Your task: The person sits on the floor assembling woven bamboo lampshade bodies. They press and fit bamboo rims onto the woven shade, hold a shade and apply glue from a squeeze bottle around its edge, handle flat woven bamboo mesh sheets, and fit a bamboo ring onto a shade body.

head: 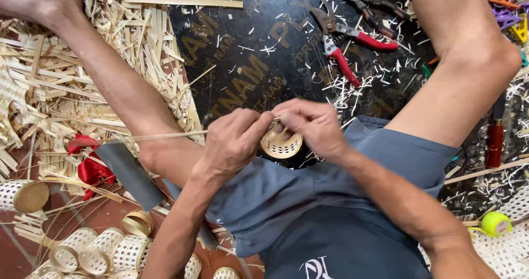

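A person sits on the floor with legs spread, working a small woven bamboo basket [281,142] held above the lap, between the two hands. The left hand [234,141] is closed, thumb and fingers pinched on a long thin bamboo strip [165,136] that runs out to the person's left, across the thigh. The right hand [313,125] is closed too, its fingertips gripping the basket's upper rim where the strip's end meets it. The basket sits just below and between both sets of fingers, its round open mouth turned toward the camera, touching both hands.

On the dark board [248,47] ahead lie red-handled pruning shears [347,42], and beyond them dark pliers [369,6], among pale shavings. A heap of bamboo offcuts [71,80] covers the floor to the left, with a red ribbon [91,168] and a broad dark blade [129,174] beside the left knee. Finished small woven cylinders [104,254] cluster at the lower left. A red-handled tool [495,138] lies by the right leg, and a yellow-green roll of tape [496,223] sits at the lower right.
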